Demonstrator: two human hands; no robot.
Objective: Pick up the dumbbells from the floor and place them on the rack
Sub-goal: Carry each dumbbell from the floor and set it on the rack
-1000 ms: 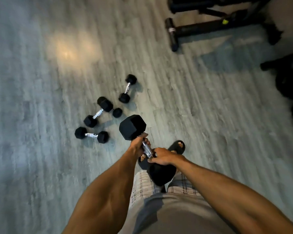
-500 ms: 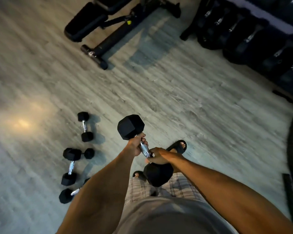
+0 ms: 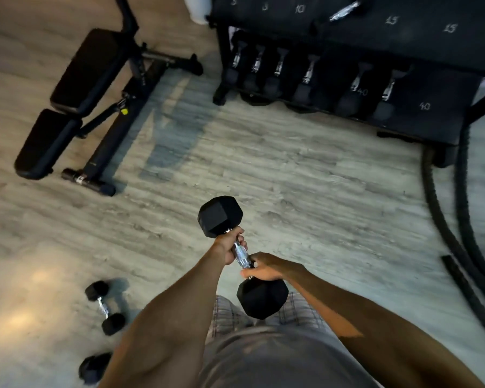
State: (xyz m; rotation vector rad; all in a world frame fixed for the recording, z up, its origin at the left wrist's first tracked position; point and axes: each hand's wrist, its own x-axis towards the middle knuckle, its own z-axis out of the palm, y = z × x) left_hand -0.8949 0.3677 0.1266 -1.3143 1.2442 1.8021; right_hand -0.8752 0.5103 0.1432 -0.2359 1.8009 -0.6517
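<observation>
- dumbbell (image 3: 242, 255): held in the air in front of the person's waist, above the floor (image 3: 319, 177) and well short of the rack (image 3: 431, 121). it lies slanted, one hex head pointing toward the rack, the other close to the shorts.
- left hand (image 3: 230, 246): fingers wrapped round the chrome handle just under the far head.
- right hand (image 3: 263, 268): thumb and fingers curled round the handle's near end, just above the near head. a short strip of bare handle shows between the two hands.
- handling, as a judgement:
  - two hands on one weight suggest it is heavy.
  - the heads look like stiff, flat-sided blocks, so it should not roll once set down.
  - the ribbed metal handle is the only sensible hold and should give good bite.
  - the care needed is in lowering it slowly, since it does not look fragile.
- small dumbbell (image 3: 104, 307): lies on the floor toward its left side, near the left forearm. a further dumbbell (image 3: 94, 366) nearer the bottom edge is half hidden behind that forearm.
- rack: its lower shelf holds a row of racked dumbbells (image 3: 308, 77), dark and blurred, with a bare stretch at the shelf's right end. the upper shelf is cut off at the top, so free places there cannot be told.
- the feet are hidden under the near head and shorts, and the rope (image 3: 443, 219) runs out of view at the right.
</observation>
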